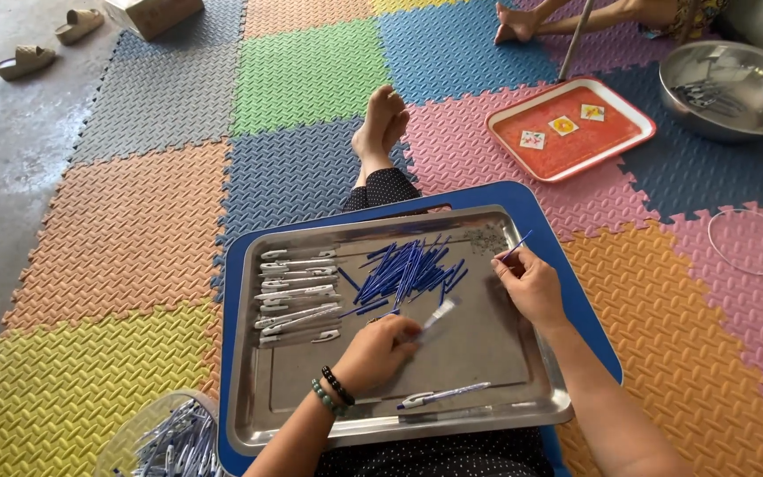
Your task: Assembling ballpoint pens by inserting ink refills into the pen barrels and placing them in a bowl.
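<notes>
Pens are being put together on the steel tray (523, 389), which lies across the person's lap: one finished pen (443, 395) rests by its near rim. Just beyond, mid-tray, the left hand (377, 352) pinches a clear pen barrel (436, 315), while the right hand (532, 284) pinches a thin blue refill (514, 246) near the tray's right edge. Farther in lie a heap of blue refills (404, 272) and a row of white barrels (298, 296) (left side). The refill seems about to go in; its tip must meet the barrel's mouth.

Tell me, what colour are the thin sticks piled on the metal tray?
Blue sticks, seen in the head view.
</notes>
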